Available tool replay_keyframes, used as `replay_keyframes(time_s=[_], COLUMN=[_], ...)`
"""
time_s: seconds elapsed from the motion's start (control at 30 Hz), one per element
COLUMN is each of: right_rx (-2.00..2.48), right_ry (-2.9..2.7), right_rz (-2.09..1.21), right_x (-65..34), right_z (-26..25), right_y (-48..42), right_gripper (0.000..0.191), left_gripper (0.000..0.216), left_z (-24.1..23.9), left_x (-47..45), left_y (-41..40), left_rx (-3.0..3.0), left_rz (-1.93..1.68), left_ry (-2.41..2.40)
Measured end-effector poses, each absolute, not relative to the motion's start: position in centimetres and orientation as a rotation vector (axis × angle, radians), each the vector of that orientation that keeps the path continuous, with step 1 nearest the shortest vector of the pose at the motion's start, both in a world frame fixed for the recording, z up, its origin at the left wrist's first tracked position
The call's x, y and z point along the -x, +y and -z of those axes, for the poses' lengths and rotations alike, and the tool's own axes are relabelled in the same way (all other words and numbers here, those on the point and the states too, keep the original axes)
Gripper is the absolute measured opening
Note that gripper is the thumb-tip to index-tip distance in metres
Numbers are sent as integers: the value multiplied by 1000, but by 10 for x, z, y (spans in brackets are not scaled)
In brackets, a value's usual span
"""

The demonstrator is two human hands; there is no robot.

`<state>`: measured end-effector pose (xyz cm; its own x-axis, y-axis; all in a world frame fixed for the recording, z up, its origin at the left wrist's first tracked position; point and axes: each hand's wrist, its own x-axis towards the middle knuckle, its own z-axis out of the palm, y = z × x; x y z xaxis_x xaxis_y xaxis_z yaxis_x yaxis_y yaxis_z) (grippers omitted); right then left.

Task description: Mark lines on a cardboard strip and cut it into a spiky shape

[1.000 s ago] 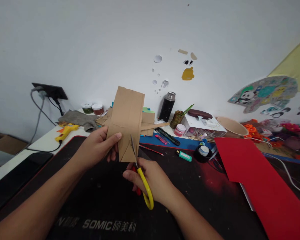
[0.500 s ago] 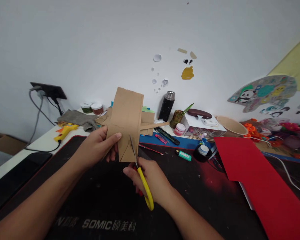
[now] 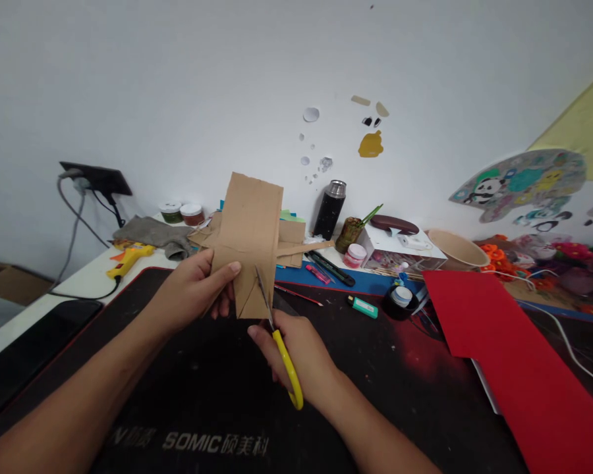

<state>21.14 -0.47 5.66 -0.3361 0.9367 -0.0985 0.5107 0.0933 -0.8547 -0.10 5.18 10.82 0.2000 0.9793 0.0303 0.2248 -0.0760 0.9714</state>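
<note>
My left hand [image 3: 205, 283] pinches a strip of brown cardboard [image 3: 251, 217] by its left edge, thumb in front and fingers behind. The strip stands tilted above the black desk mat, and pencil-like lines form a peak near its lower end. In my right hand [image 3: 294, 349] is a pair of scissors [image 3: 287, 368] with a yellow handle. One blade lies across the front of the cardboard, its tip pointing up and left near the drawn peak; the other blade is hidden behind the strip.
Behind the strip lie cardboard scraps [image 3: 292, 234], a box cutter [image 3: 331, 266] and a black thermos [image 3: 330, 209]. A yellow glue gun [image 3: 130, 259] rests at left, near a phone [image 3: 34, 352]. Red card [image 3: 504, 342] covers the right side; a teal lighter [image 3: 363, 307] lies on the mat [image 3: 188, 388].
My right thumb has shifted slightly right, and the scissors' handle has come up a little and closed somewhat. The cardboard and my left hand have barely moved.
</note>
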Motion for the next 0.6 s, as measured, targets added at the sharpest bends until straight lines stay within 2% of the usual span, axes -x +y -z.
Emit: replay_keyframes(time_s=[0.6], right_rx=[1465], right_ry=[-1846], right_rz=[-1081], right_x=[-203], right_z=[-43], right_y=[-8], right_gripper=[19], left_gripper=[38], left_z=[-99], left_x=[3], left_y=[57], left_rx=[-1511], left_rz=[-1000], left_ry=[1188])
